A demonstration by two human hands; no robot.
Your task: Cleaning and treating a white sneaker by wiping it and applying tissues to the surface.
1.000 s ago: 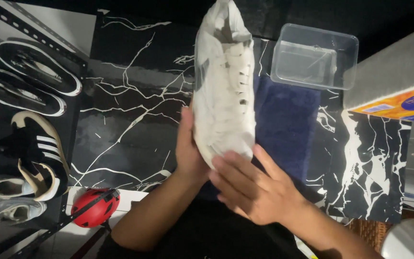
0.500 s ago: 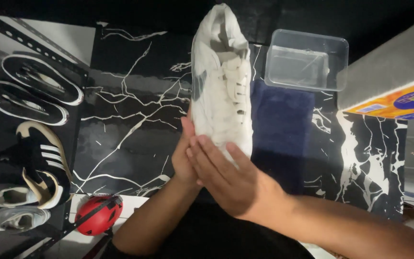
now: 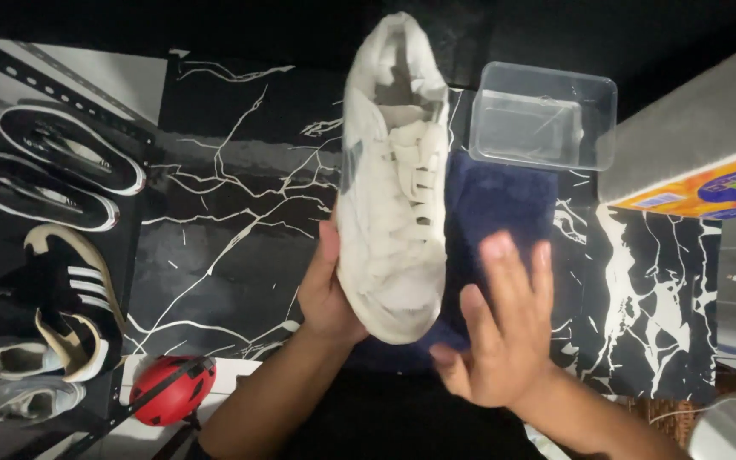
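A white lace-up sneaker [image 3: 392, 179] is held up over the black marbled table [image 3: 232, 213], toe toward me and heel pointing away. My left hand [image 3: 327, 290] grips its toe end from the left side and underneath. My right hand [image 3: 504, 332] hovers just right of the toe with fingers spread, holding nothing and clear of the shoe. A dark blue towel [image 3: 504, 204] lies on the table beneath and to the right of the sneaker.
A clear plastic tub [image 3: 543, 115] stands at the table's far right. A shoe rack on the left holds black slip-ons [image 3: 53, 166], a black striped sneaker [image 3: 74, 294] and pale shoes [image 3: 14, 379]. A red helmet [image 3: 170, 390] lies on the floor. An orange box [image 3: 709, 189] sits at right.
My right hand has come off the sneaker's toe and moved right, opening with fingers spread. The left hand still holds the shoe, which has barely shifted.
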